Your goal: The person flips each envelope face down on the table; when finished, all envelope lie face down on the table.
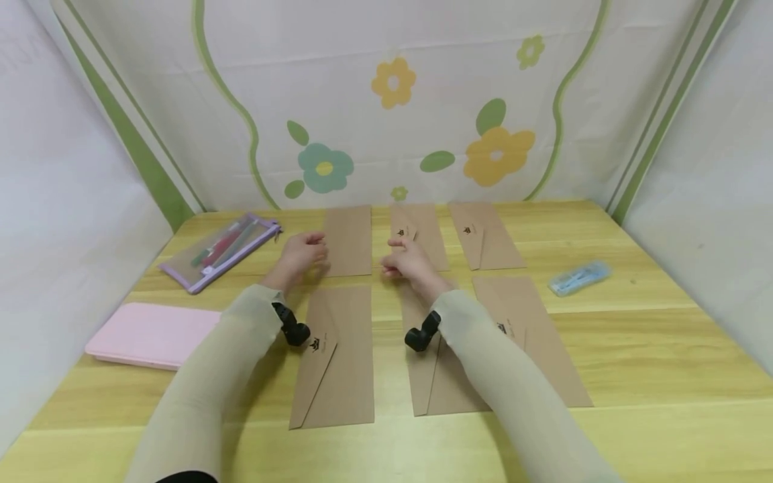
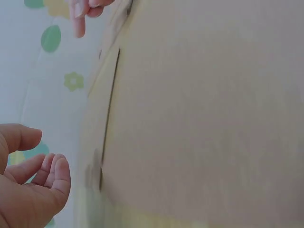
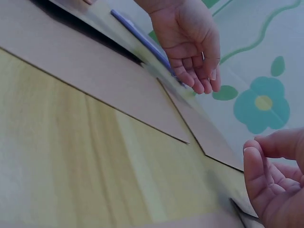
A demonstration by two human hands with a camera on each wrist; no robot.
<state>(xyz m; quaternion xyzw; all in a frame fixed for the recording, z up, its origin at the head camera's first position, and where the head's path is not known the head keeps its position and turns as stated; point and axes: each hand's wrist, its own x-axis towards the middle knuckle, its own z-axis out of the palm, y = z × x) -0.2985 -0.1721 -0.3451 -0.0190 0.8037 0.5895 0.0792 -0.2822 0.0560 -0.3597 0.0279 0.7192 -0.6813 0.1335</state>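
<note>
Brown paper envelopes point(image 1: 353, 376), six of them, fill mid-frame on our bench point(image 1: 652, 362) in two rows! We see our left hand point(image 1: 300, 255), loosely curled, holding nothing, by the upper row's left envelope point(image 1: 350, 241); our right hand point(image 1: 413, 263), equally unburdened, hovers over the middle column.

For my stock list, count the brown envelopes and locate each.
6: back-left envelope, back-middle envelope, back-right envelope, front-left envelope, front-middle envelope and front-right envelope, these last two partly covered by the right arm. More could lie hidden underneath.
</note>
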